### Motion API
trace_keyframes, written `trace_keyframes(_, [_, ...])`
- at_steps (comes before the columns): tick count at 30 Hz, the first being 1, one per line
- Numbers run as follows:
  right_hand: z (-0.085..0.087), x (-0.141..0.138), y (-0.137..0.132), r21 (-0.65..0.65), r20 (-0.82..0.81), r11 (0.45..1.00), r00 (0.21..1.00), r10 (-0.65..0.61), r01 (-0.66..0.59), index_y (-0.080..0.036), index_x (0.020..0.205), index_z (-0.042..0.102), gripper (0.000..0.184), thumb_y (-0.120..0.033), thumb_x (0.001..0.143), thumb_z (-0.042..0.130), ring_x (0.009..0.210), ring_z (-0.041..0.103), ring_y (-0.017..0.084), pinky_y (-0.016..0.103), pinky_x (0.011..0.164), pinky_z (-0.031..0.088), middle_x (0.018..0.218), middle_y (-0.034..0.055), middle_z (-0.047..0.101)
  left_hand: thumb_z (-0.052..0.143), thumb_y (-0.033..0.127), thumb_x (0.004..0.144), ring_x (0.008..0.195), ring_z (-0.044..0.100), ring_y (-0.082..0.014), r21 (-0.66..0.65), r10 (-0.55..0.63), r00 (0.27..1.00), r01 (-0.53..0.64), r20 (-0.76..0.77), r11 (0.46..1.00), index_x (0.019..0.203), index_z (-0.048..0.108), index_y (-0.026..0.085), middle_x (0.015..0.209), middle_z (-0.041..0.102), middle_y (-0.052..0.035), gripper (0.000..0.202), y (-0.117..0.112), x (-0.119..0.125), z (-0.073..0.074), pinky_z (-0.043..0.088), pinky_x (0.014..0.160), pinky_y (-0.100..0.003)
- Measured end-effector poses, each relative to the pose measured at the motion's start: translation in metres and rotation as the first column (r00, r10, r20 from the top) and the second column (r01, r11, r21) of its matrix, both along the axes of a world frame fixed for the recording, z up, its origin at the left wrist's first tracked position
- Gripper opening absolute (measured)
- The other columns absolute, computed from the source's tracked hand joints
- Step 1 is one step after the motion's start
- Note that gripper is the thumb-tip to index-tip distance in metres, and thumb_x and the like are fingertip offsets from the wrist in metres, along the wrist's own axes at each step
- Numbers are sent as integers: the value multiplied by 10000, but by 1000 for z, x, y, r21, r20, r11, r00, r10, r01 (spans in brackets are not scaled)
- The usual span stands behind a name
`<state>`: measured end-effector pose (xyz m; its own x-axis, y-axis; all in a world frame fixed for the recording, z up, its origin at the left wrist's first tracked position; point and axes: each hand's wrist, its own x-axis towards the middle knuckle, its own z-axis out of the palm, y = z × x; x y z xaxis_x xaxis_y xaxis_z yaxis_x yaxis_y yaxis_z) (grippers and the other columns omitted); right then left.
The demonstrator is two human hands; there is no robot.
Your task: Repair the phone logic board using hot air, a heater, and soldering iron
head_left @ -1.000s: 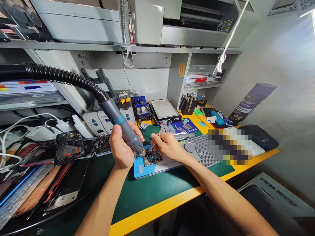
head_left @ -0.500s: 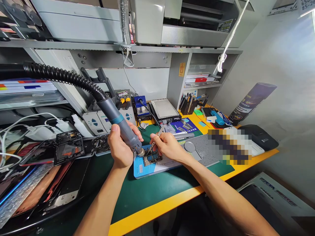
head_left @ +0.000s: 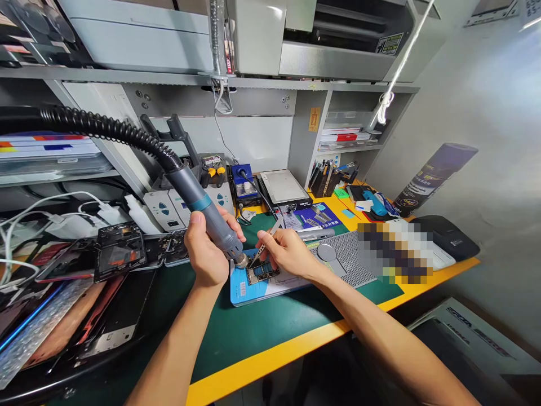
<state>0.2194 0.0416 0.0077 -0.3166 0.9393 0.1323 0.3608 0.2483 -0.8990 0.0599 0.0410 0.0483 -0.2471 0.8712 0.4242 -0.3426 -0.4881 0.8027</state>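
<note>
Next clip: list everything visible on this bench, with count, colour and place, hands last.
hot-air wand: one, grey with teal band, nozzle close over circuit board
hose: one, black, ribbed, runs left from hot-air wand
tweezers: one, silver, tips at circuit board
circuit board: one, dark, on blue pad
blue pad: one, on green mat
green mat: one, covers yellow bench
perforated plate: one, grey, right of blue pad
opened phones: several, dark, piled at left
soldering station: one, blue, at back
left hand: grips hot-air wand
right hand: pinches tweezers
</note>
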Motion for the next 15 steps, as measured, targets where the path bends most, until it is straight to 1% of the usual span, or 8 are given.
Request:
trace_keyframes(6, [-1, 0, 1, -1, -24, 1000, 1000, -4, 4, -154, 824, 667, 530, -570, 1023, 408, 442, 568, 101, 221, 496, 415, 649, 21, 699, 428, 591, 860, 465, 545, -205, 12, 20, 1000, -20, 5, 1000, 746, 626, 249, 551, 588, -42, 411, 2, -1, 0, 442, 426, -360])
trace_keyframes(15, [-2, 0, 1, 19, 5, 1000, 1000, -24, 24, -140, 833, 696, 571, -596, 1017, 403, 498, 595, 120, 236, 541, 419, 641, 33, 694, 436, 599, 855, 479, 546, -205, -3, 51, 998, -51, 32, 999, 736, 625, 255, 578, 576, -39, 410, 0, 1, 1, 448, 437, -366])
